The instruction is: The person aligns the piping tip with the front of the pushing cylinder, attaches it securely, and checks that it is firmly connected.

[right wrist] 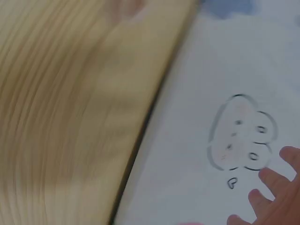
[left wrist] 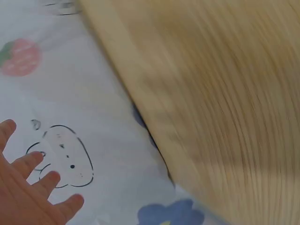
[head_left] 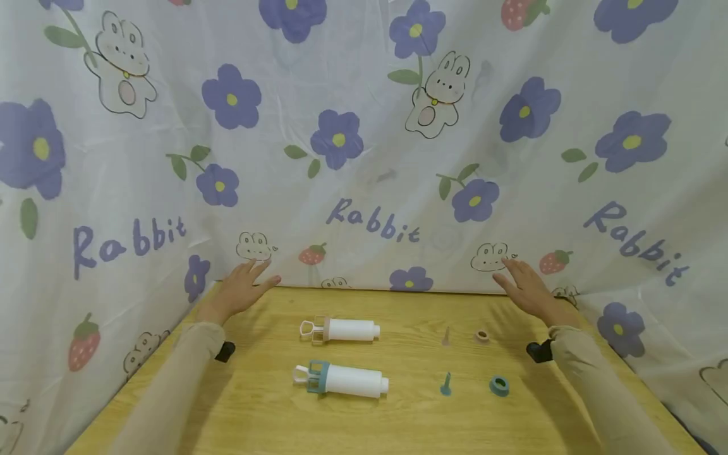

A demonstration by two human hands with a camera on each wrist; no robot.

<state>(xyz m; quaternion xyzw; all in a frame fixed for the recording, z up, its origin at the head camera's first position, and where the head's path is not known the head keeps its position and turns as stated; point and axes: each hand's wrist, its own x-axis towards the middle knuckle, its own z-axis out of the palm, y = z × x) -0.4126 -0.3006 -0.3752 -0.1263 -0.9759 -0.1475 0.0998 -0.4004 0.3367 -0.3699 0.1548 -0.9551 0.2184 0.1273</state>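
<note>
My left hand [head_left: 243, 287] is raised over the table's far left corner, fingers spread and holding nothing. In the left wrist view its fingers [left wrist: 44, 183] stretch out in front of the cloth. Opposite it, my right hand [head_left: 529, 287] hovers over the far right corner, also with spread fingers and nothing held. Between them lie two syringes with white barrels: one with a beige collar [head_left: 349, 330] farther back, one with a teal collar [head_left: 352, 381] nearer. To their right stand a beige cone tip [head_left: 446, 337], a beige ring [head_left: 481, 337], a teal cone tip [head_left: 446, 384] and a teal ring [head_left: 499, 385].
The light wooden table [head_left: 256, 417] ends at a white cloth [head_left: 375, 265] printed with purple flowers, rabbits and strawberries, which hangs behind it and at both sides. Dark wrist devices, one on the left [head_left: 225, 351] and one on the right [head_left: 540, 351], jut inward.
</note>
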